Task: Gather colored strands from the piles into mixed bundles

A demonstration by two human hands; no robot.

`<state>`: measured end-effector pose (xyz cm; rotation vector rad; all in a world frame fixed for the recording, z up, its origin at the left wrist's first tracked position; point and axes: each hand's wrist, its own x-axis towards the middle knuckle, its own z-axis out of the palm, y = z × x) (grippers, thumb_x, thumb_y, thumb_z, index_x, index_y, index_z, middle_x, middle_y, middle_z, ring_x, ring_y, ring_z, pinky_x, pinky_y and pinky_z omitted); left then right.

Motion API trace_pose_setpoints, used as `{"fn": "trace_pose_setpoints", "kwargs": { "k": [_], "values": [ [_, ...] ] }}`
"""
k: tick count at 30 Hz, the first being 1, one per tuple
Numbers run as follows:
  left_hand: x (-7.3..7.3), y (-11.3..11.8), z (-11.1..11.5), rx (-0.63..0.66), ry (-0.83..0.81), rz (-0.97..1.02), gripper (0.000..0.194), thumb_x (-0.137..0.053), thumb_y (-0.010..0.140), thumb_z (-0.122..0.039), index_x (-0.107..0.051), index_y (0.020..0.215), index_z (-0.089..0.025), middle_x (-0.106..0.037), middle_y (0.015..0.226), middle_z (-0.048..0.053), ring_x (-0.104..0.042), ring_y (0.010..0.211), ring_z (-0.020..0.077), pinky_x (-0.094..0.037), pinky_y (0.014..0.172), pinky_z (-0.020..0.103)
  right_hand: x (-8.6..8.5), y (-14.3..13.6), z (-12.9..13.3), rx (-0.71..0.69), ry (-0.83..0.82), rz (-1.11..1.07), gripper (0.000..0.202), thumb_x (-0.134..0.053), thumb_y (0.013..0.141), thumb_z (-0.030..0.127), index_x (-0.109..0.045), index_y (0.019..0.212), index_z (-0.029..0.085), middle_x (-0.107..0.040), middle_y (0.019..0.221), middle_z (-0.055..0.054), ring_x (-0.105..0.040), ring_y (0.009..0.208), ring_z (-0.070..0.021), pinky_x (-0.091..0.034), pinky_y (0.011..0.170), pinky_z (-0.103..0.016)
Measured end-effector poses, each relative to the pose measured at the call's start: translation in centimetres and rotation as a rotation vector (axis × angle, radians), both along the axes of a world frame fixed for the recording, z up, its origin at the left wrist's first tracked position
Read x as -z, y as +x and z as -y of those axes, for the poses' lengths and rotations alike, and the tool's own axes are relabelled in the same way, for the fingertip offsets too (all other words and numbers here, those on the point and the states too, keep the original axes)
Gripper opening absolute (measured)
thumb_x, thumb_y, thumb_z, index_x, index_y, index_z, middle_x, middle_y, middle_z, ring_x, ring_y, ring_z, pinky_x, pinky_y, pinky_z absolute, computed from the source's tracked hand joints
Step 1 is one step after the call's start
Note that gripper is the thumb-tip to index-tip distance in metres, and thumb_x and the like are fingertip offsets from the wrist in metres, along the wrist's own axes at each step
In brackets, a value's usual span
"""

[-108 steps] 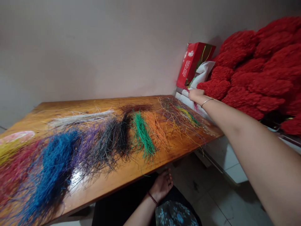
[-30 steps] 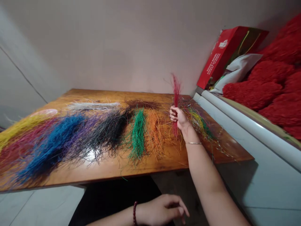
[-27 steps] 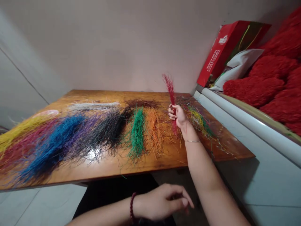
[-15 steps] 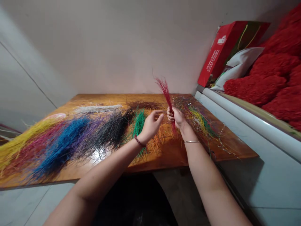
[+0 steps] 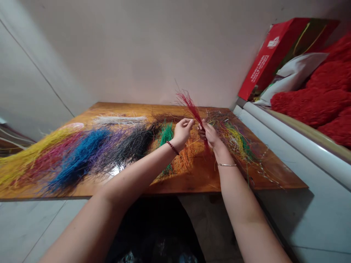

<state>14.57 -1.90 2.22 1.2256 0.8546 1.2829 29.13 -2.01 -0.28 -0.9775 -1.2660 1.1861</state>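
Above the table [image 5: 204, 179], red strands [image 5: 191, 104] seem part-hidden in the right grip [image 5: 211, 135].

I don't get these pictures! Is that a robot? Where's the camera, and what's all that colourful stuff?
No robot here, just a person's own two bare hands. All the pictures come from one camera worn on that person's head, looking forward and down, so you see roughly what they see. On the wooden table lie bunches of thin strands, among them yellow strands, blue strands, green strands and orange strands. The right hand, with the thin shiny bracelet, holds up some red strands. The left hand, with the dark beads, has its fingertips close by. I can't tell whether they pinch a strand. Off to the right is a red bag.
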Motion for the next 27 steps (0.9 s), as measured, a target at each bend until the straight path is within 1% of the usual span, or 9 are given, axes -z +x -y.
{"fn": "trace_pose_setpoints", "kwargs": {
  "k": [4,9,11,13,16,19,23,25,27],
  "values": [
    [-1.2,-3.6,0.6,-0.107,0.097,0.001,0.016,-0.062,0.089,-0.032,-0.062,0.084,-0.017,-0.068,0.094,0.007,-0.061,0.079,0.0114,-0.04,0.053,0.016,-0.3,0.4,-0.1,0.036,0.033,-0.012,0.06,-0.055,0.078,0.076,-0.035,0.067,0.02,-0.023,0.055,0.008,-0.015,0.04,-0.0037,-0.01,0.039,-0.019],
    [-3.2,-11.7,0.9,-0.276,0.21,-0.028,0.025,-0.064,0.087,-0.046,-0.063,0.09,-0.022,-0.069,0.114,0.007,-0.065,0.091,0.0127,-0.044,0.053,0.017,-0.2,1.0,-0.5,0.082,0.046,-0.085,0.055,-0.055,0.085,0.068,-0.034,0.066,0.02,-0.023,0.053,0.009,-0.016,0.038,-0.0027,-0.01,0.037,-0.018],
    [-3.8,-15.4,0.8,-0.3,0.253,-0.076,0.029,-0.065,0.086,-0.052,-0.063,0.092,-0.023,-0.07,0.115,0.006,-0.066,0.087,0.0119,-0.044,0.05,0.017,-0.2,1.2,-0.7,0.118,0.04,-0.105,0.052,-0.051,0.089,0.063,-0.034,0.066,0.02,-0.022,0.052,0.009,-0.015,0.037,-0.0031,-0.011,0.035,-0.017],
    [-4.0,-18.7,0.9,-0.29,0.266,-0.104,0.033,-0.073,0.079,-0.054,-0.063,0.089,-0.023,-0.072,0.107,0.004,-0.064,0.076,0.0099,-0.042,0.044,0.017,-0.2,1.5,-0.7,0.156,0.036,-0.119,0.049,-0.047,0.093,0.059,-0.034,0.066,0.021,-0.021,0.051,0.009,-0.014,0.036,-0.0037,-0.011,0.034,-0.017],
    [-4.1,-22.4,2.5,-0.239,0.229,-0.125,0.034,-0.081,0.071,-0.049,-0.062,0.082,-0.023,-0.074,0.097,0.0,-0.056,0.059,0.0059,-0.038,0.037,0.017,-0.3,1.9,-0.7,0.186,0.045,-0.13,0.049,-0.047,0.094,0.059,-0.033,0.066,0.021,-0.023,0.051,0.008,-0.016,0.036,-0.0041,-0.013,0.033,-0.017],
    [-4.3,-24.0,6.0,-0.214,0.156,-0.107,0.032,-0.084,0.07,-0.045,-0.065,0.085,-0.024,-0.072,0.096,0.0,-0.051,0.056,0.0038,-0.039,0.039,0.015,-0.4,2.0,-0.6,0.21,0.019,-0.129,0.051,-0.049,0.091,0.064,-0.03,0.068,0.022,-0.021,0.05,0.008,-0.014,0.036,-0.0045,-0.012,0.033,-0.018],
    [-5.1,-24.5,10.5,-0.198,0.04,-0.057,0.034,-0.087,0.067,-0.041,-0.068,0.088,-0.023,-0.067,0.091,-0.001,-0.049,0.059,0.0014,-0.039,0.043,0.012,-0.7,1.7,-0.6,0.244,-0.026,-0.06,0.053,-0.051,0.089,0.066,-0.028,0.069,0.023,-0.019,0.049,0.009,-0.014,0.035,-0.0049,-0.01,0.033,-0.019],
    [-5.5,-24.5,11.8,-0.178,0.009,-0.064,0.031,-0.086,0.068,-0.04,-0.068,0.087,-0.022,-0.064,0.083,-0.002,-0.048,0.058,0.0006,-0.039,0.045,0.011,-0.7,1.6,-0.5,0.26,-0.033,-0.04,0.052,-0.051,0.089,0.066,-0.029,0.069,0.023,-0.018,0.049,0.009,-0.014,0.035,-0.005,-0.01,0.033,-0.019],
    [-5.7,-24.3,12.5,-0.186,-0.016,-0.065,0.036,-0.088,0.064,-0.04,-0.068,0.087,-0.022,-0.059,0.074,-0.002,-0.047,0.056,0.001,-0.038,0.043,0.011,-0.7,1.6,-0.5,0.272,-0.04,-0.04,0.052,-0.049,0.09,0.067,-0.03,0.069,0.023,-0.018,0.049,0.009,-0.015,0.035,-0.005,-0.01,0.033,-0.019]
  ]
}}
